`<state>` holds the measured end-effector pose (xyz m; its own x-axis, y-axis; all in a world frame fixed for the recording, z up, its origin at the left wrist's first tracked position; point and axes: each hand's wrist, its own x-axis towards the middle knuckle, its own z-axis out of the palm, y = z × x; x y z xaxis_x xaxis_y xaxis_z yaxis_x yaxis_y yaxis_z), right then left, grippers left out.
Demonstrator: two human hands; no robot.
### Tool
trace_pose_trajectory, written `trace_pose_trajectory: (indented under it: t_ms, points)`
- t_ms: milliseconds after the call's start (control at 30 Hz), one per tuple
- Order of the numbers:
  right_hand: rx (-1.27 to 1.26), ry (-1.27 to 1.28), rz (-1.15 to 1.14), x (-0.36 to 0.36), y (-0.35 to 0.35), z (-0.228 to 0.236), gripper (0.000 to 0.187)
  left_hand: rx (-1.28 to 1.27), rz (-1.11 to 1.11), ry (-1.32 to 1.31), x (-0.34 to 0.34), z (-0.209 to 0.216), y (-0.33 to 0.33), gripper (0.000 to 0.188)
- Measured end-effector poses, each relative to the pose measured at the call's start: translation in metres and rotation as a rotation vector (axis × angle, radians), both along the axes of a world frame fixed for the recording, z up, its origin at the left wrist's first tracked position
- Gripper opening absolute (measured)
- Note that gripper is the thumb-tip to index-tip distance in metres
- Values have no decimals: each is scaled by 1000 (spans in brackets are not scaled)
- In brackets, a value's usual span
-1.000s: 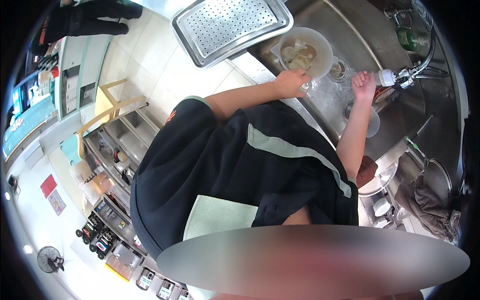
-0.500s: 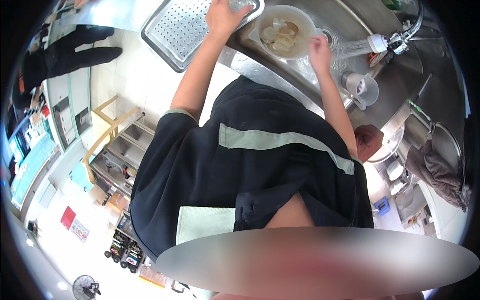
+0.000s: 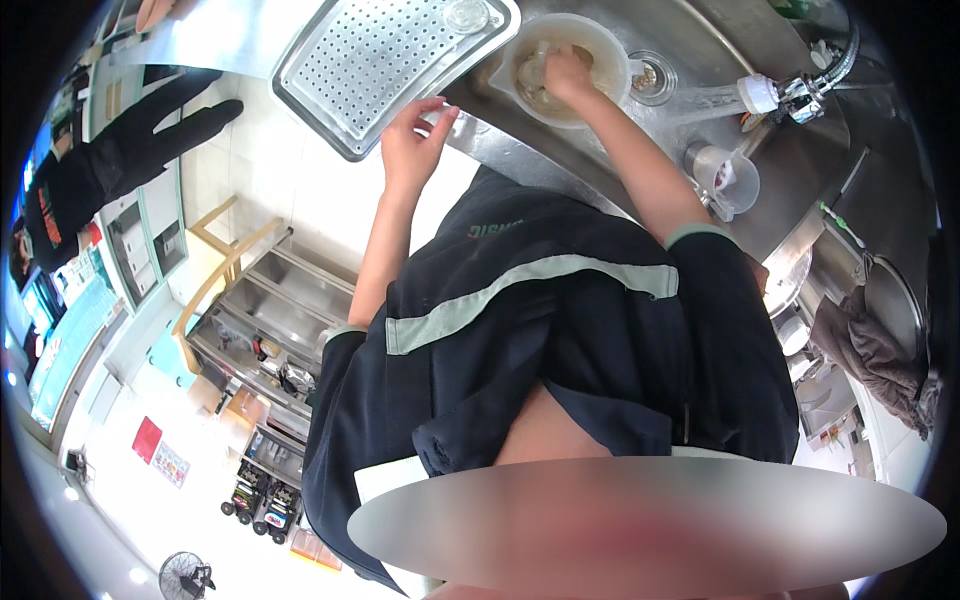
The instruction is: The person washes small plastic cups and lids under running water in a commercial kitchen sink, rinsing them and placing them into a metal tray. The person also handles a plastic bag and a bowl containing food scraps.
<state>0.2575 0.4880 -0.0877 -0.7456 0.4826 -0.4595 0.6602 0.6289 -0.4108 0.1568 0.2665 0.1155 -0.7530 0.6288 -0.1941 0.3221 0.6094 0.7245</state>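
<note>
Having let go of a clear round piece [image 3: 467, 14], the left hand [image 3: 415, 145] is now drawing back from the perforated metal tray [image 3: 365, 75], while the right hand [image 3: 567, 74] is no longer hanging beside the translucent tub [image 3: 607, 52] but is reaching down into it. The hands are staying well apart. The left is showing empty, its fingers slightly curled and parted, just beside the near edge of the tray; whether it is touching that edge, I cannot tell. The right is dipping its fingers among pale pieces in cloudy liquid, and the pictures are not showing whether it is gripping one. The clear piece is lying at the far right corner of the tray. The tub is standing in the metal sink [image 3: 690, 42], next to a round drain [image 3: 653, 78]. Water is spraying from the faucet [image 3: 762, 95] toward the tub, and a clear jug [image 3: 738, 187] is sitting nearer the person.
</note>
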Motion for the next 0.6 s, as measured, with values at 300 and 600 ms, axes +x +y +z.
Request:
trace_pose_trajectory:
  t_ms: [300, 600]
  points:
    - [-597, 596, -389, 124, 36, 130, 13, -12, -117, -189, 31, -18, 21, 25]
    - [-525, 797, -883, 202, 39, 108, 13, 10, -318, -171, 50, -30, 63, 27]
